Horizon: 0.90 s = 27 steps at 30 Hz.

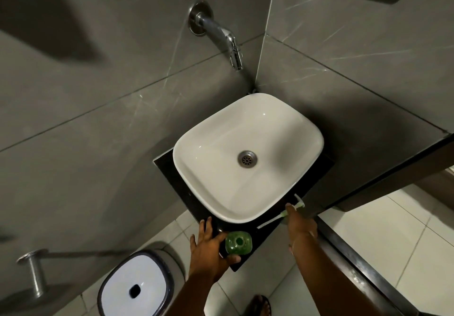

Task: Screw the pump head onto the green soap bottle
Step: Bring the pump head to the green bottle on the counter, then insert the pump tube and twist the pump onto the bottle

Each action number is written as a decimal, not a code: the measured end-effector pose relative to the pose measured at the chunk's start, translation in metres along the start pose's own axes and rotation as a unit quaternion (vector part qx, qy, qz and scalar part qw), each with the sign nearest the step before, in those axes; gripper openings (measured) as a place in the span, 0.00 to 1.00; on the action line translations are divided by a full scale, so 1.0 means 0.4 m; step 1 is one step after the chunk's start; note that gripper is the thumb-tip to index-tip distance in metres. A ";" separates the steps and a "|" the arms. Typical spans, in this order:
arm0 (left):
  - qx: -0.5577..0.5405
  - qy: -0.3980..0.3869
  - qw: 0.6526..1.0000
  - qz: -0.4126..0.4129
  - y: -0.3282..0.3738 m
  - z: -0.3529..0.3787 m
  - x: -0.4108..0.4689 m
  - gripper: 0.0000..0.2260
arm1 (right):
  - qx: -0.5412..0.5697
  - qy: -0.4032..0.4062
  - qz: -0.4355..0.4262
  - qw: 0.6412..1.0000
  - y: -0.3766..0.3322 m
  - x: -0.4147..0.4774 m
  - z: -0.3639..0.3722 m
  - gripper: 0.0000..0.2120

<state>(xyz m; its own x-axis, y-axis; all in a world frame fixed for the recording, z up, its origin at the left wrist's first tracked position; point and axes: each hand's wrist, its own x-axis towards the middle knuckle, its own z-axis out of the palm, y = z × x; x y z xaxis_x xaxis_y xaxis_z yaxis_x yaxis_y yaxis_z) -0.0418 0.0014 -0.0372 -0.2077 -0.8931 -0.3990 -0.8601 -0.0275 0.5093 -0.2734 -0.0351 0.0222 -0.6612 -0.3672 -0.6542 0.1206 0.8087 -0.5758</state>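
You are at the very start: nothing is screwed together yet. The green soap bottle (238, 242) stands upright at the lower centre of the frame, on the near corner of the dark tabletop (196, 202) that carries the white sink (304, 128). Its neck is bare, and you look straight down into the open mouth. The plastic is see-through green, but from this angle you cannot tell how much soap, if any, is inside.

The pump head (294, 206) lies on its side to the right of the bottle, well apart from it, just beside the sink's lower right rim, with its long dip tube (269, 222) pointing down and left toward the bottle.

Your left hand (208, 249) sits against the bottle's left side, thumb curled under its near edge and the fingers (207, 224) spread loosely on the tabletop; it looks like a light steadying hold more than a full grip. Your right hand (301, 224) reaches over the pump head, fingertips touching or nearly touching it; whether they have closed on it I cannot tell.

Still left, by my reading: pick up the pump, feed the tube down the neck, seat the collar and turn it tight.

The sink holds nothing but its drain (247, 159). A lidded white bin (137, 288) sits at lower left, its contents hidden.
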 end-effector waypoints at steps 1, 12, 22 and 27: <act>0.005 0.002 1.000 0.001 -0.003 0.002 0.001 0.31 | 0.041 0.013 -0.038 0.998 0.009 -0.025 -0.015 0.19; 0.027 0.019 0.999 0.019 -0.017 0.013 0.002 0.33 | 0.057 0.009 -0.399 0.915 0.075 -0.283 -0.022 0.07; 0.020 0.024 0.999 0.013 -0.020 0.026 0.006 0.32 | -0.092 -0.026 -0.495 0.864 0.221 -0.191 0.082 0.17; 0.043 0.029 0.999 0.014 -0.022 0.028 0.006 0.29 | -0.162 -0.012 -0.473 0.866 0.222 -0.194 0.106 0.15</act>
<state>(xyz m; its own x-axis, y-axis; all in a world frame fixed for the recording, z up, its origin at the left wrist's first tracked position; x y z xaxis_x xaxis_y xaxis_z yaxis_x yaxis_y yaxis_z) -0.0402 0.0044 -0.0511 -0.2076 -0.9176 -0.3389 -0.8919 0.0353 0.4508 -0.1800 0.0456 0.0009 -0.3341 -0.9423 0.0232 -0.6841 0.2254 -0.6937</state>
